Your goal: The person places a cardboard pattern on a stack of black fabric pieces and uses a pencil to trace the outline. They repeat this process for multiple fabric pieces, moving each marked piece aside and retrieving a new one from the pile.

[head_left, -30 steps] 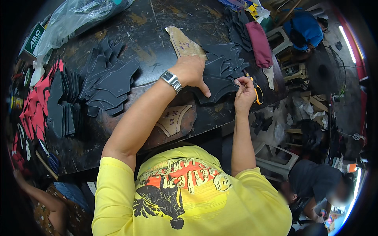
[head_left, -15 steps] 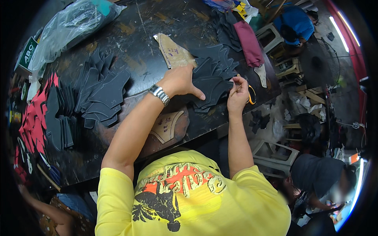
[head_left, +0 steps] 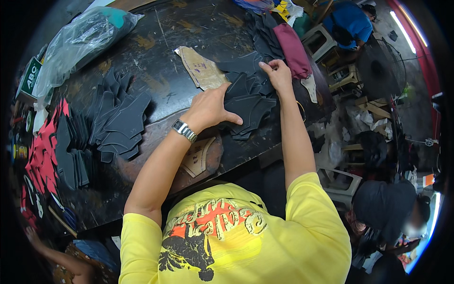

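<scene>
Dark grey cut pieces (head_left: 250, 111) lie in an overlapping pile on the black table in front of me. My left hand (head_left: 211, 107) rests at the pile's left edge, thumb stretched away from the fingers. At the pile's far right, thumb and fingers of my right hand (head_left: 278, 75) pinch the edge of a dark grey cut piece (head_left: 246, 64). A tan card template (head_left: 201, 68) with pen marks lies just beyond my left hand. Nearer to me, under my left forearm, a second tan template (head_left: 197, 158) sits on a brown board (head_left: 215, 154).
More dark grey pieces (head_left: 120, 118) and red pieces (head_left: 42, 146) stand in heaps at the left. A clear plastic bag (head_left: 85, 42) lies far left. Maroon material (head_left: 291, 49) lies at the right edge. Stools (head_left: 338, 184), a fan (head_left: 380, 68) and other people are around the table.
My right hand has moved away from me, from the pile's near right side to its far right edge. The left hand stays at the pile with its thumb spread.
</scene>
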A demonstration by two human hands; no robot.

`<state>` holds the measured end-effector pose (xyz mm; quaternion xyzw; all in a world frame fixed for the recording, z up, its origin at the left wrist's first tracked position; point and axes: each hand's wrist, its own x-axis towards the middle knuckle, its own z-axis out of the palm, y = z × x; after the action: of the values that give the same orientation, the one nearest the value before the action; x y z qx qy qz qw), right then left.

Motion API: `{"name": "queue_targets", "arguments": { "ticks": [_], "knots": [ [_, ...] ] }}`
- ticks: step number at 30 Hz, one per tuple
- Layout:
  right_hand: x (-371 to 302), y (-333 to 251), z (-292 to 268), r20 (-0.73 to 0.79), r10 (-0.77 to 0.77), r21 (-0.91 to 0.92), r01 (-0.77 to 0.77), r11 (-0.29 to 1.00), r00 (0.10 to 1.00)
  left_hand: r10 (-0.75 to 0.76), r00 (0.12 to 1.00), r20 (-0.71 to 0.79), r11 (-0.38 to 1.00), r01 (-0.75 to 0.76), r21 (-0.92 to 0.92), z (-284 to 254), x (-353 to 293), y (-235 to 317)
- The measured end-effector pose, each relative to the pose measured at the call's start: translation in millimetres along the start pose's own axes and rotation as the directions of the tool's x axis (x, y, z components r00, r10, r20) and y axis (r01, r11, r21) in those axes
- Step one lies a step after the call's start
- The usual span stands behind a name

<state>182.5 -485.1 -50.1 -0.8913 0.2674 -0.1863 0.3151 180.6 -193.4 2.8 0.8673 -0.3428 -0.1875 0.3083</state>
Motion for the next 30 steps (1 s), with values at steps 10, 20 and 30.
{"name": "queue_targets", "arguments": {
  "ticks": [10,20,30],
  "knots": [
    [2.3,-20.6,-4.8,-0.023,-0.284,0.054,0.285,0.957,0.959,0.107,0.986,-0.131,0.994,-0.107,0.005,9.7,-3.6,-3.6],
    [49.8,-65.6,4.1,0.652,-0.545,-0.073,0.759,0.646,0.527,0.046,0.999,-0.023,0.996,-0.048,-0.077,3.3,-3.0,2.1],
    [37.6,-52.7,-25.8,0.743,-0.338,-0.133,0.623,0.771,0.578,0.11,0.986,-0.126,0.993,-0.113,-0.017,12.1,-8.3,5.0]
  ]
}}
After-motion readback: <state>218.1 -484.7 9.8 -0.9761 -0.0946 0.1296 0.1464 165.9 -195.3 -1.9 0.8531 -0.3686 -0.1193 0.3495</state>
